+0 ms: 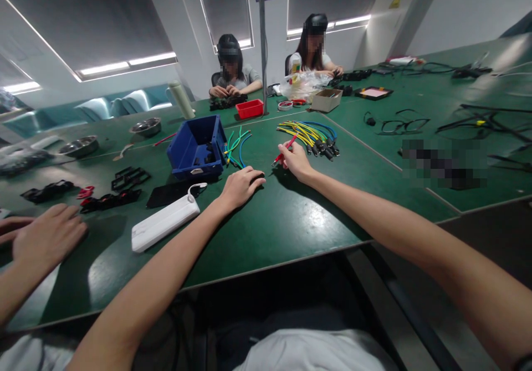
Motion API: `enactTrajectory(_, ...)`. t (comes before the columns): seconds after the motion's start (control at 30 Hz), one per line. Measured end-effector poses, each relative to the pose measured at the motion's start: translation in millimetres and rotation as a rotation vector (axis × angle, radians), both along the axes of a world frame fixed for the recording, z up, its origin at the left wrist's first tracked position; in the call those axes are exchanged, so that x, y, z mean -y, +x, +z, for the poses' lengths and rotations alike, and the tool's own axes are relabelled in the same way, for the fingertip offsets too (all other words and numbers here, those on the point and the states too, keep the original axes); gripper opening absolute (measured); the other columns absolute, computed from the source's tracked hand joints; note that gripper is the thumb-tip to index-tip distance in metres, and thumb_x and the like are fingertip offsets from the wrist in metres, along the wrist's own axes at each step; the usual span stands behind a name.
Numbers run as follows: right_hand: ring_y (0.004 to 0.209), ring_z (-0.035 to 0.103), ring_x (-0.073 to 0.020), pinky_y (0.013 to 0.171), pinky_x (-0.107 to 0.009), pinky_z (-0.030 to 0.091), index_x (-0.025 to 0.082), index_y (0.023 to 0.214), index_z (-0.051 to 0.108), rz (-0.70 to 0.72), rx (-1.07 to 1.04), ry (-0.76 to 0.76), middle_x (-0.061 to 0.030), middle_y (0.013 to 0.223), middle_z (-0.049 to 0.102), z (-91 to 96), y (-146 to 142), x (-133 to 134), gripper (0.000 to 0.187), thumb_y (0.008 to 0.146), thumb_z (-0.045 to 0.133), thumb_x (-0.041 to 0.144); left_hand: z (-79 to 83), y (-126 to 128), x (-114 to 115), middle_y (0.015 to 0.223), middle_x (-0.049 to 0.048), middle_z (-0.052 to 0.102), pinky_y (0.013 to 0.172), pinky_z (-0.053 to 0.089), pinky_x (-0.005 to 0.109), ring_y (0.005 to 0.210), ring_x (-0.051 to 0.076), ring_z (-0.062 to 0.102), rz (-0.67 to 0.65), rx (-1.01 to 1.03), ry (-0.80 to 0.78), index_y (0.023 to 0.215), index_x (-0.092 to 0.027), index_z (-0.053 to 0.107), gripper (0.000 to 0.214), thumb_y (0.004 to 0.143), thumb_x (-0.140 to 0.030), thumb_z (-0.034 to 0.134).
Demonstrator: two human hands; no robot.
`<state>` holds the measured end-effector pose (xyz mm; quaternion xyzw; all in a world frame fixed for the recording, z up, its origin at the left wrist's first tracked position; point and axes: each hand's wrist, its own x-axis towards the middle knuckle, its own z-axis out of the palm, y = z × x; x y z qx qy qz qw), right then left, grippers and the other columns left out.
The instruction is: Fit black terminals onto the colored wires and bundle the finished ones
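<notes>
My right hand (295, 160) pinches a slim red pen-like tool (277, 159), its dark tip slanting down toward the green tabletop. My left hand (243, 187) lies on the table with its fingers loosely stretched and holds nothing. Just beyond it are a few green and blue wires (240, 145), beside a blue plastic bin (195, 148) with small black parts inside. Behind my right hand lies a fanned bundle of yellow and blue wires (310, 133) with black connector ends (324, 148).
Left of my arm lie a white power bank (166, 224), a dark phone-like slab (168, 195) and black parts (110, 200). A neighbour's hand (50, 235) rests at far left. Two people sit opposite, near a red tray (250, 109) and metal pole (263, 44). Eyeglasses (405, 125) lie right.
</notes>
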<state>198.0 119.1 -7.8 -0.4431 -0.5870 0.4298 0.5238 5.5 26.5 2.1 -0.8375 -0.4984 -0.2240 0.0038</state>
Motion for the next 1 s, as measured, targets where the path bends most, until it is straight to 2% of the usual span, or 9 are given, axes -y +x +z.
enactTrajectory(0.27, 0.04, 0.045, -0.011, 0.04, -0.022, 0.036, 0.021, 0.073, 0.049, 0.025, -0.027, 0.033, 0.0052, 0.047, 0.049, -0.3, -1.7, 2.4, 0.03, 0.076, 0.067, 0.045, -1.2, 2.3, 2.7, 0.101, 0.0058, 0.066, 0.075, 0.047, 0.028, 0.085, 0.018, 0.063, 0.056, -0.048, 0.018, 0.118, -0.022, 0.065, 0.037, 0.095, -0.04, 0.043)
enactTrajectory(0.47, 0.036, 0.043, -0.01, 0.037, -0.022, 0.034, 0.02, 0.063, 0.048, 0.084, -0.061, 0.033, 0.003, 0.045, 0.048, -0.6, -1.8, 1.9, 0.043, 0.083, 0.055, 0.057, -1.2, 1.8, 3.4, 0.103, 0.0061, 0.068, 0.075, 0.047, 0.028, 0.089, 0.019, 0.064, 0.057, -0.101, 0.017, 0.127, -0.022, 0.059, 0.037, 0.095, -0.032, 0.044)
enactTrajectory(0.67, 0.037, 0.047, -0.0111, 0.036, -0.022, 0.035, 0.018, 0.069, 0.053, 0.071, -0.131, 0.013, 0.0, 0.048, 0.053, 2.3, -0.1, 3.1, 0.05, 0.086, 0.047, 0.064, -1.1, 3.3, 4.1, 0.109, 0.0081, 0.068, 0.082, 0.047, 0.029, 0.098, 0.02, 0.063, 0.092, -0.092, 0.028, 0.128, -0.02, 0.057, 0.038, 0.096, -0.033, 0.041)
enactTrajectory(0.87, 0.037, 0.045, -0.0099, 0.037, -0.022, 0.035, 0.017, 0.065, 0.054, 0.048, -0.126, 0.012, 0.0007, 0.049, 0.051, 4.7, 2.4, 4.7, 0.043, 0.088, 0.05, 0.054, -1.1, 4.8, 4.7, 0.106, 0.0071, 0.068, 0.08, 0.048, 0.028, 0.096, 0.02, 0.064, 0.099, -0.077, 0.015, 0.126, -0.021, 0.058, 0.037, 0.096, -0.032, 0.04)
enactTrajectory(1.0, 0.038, 0.045, -0.01, 0.037, -0.021, 0.035, 0.018, 0.068, 0.052, 0.023, -0.113, 0.006, 0.0018, 0.049, 0.05, 5.1, 3.0, 4.8, 0.03, 0.089, 0.049, 0.04, -1.5, 4.2, 4.6, 0.109, 0.008, 0.068, 0.084, 0.048, 0.03, 0.098, 0.02, 0.064, 0.115, -0.053, 0.027, 0.128, -0.02, 0.057, 0.039, 0.097, -0.034, 0.038)
